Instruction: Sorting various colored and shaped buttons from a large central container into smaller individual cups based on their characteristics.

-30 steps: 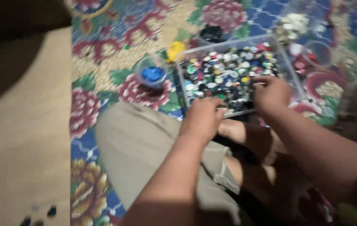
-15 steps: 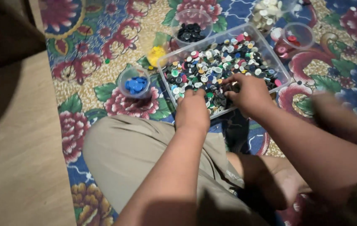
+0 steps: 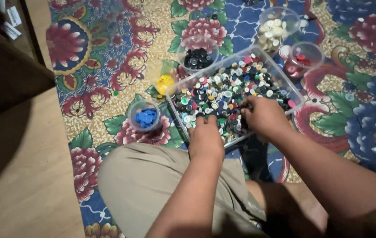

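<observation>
Both hands are digging into the clear tray [image 3: 295,90] of mixed buttons [image 3: 223,94]: left hand [image 3: 205,134] and right hand [image 3: 263,115] fingers curled down among them, exact grip unclear; sorted-colour cups are ringing the tray within reach.

You're on the floor of a home, prob. a living rm: legs folded on a floral rug [image 3: 108,57] in red, blue & gold, laid over plain tan flooring [image 3: 16,185]. Dark wood furniture [image 3: 2,75] stands at the rug's edge. A clear tray [image 3: 296,94] of mixed buttons & small cups [image 3: 145,117] of sorted ones sit right on the rug, no workbench, a household hobby setup.
</observation>
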